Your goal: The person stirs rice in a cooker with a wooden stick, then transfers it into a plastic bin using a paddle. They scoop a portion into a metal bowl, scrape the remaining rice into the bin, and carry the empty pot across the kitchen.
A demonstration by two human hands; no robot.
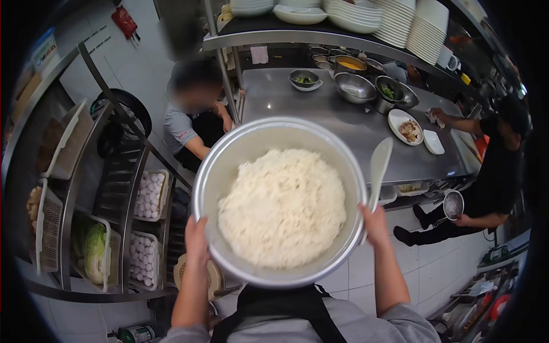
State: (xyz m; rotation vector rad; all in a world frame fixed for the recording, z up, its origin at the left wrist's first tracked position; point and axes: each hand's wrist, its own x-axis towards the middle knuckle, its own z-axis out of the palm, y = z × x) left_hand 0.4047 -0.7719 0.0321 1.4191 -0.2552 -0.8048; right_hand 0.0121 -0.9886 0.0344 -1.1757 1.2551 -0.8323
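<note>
A large round metal pot (213, 154) full of white rice (283, 208) is held up in front of my body. My left hand (197, 240) grips its left rim, fingers mostly out of sight under the edge. On the opposite side my right hand (374, 226) holds the rim together with a pale rice paddle (380, 166), whose broad end points up beside the pot. Beyond the pot lies a steel counter (274, 103).
A person in grey (186, 131) is just past the pot's left side. Another person in black (494, 154) wipes at the counter's right, holding a bowl (453, 204). Metal racks (123, 154) with eggs (150, 196) and cabbage (96, 251) stand left. Stacked plates (351, 14) fill the shelf above.
</note>
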